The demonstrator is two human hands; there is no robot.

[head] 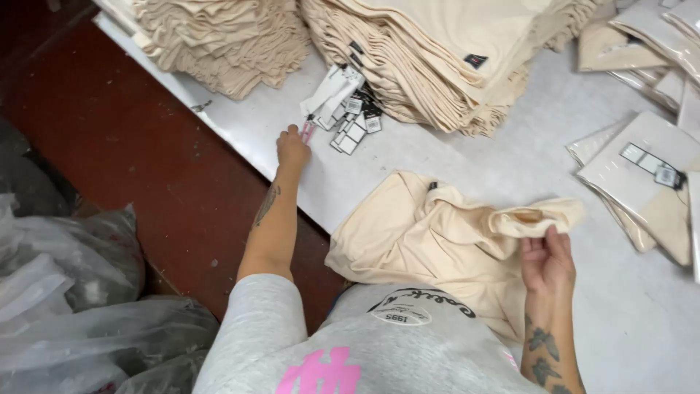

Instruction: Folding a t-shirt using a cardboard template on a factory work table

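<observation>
Left hand (293,148): stretched out to the counter's near edge, fingers closed on a small pink-handled tool (308,131) beside the loose hang tags (348,109).
Right hand (547,259): fingers pinching a bunched fold of the cream garment (430,230).
Cream garment: crumpled on the counter (467,157) — directly before the person, partly over its near edge.
Surroundings: stacks of folded cream garments (437,58) at the far side; bagged garments (645,179) to the right — clear plastic bags (73,292) on the floor.

Left hand (293,148) stretched far forward, fingers closed; right hand (547,259) nearer, fingers curled, pinching.
</observation>
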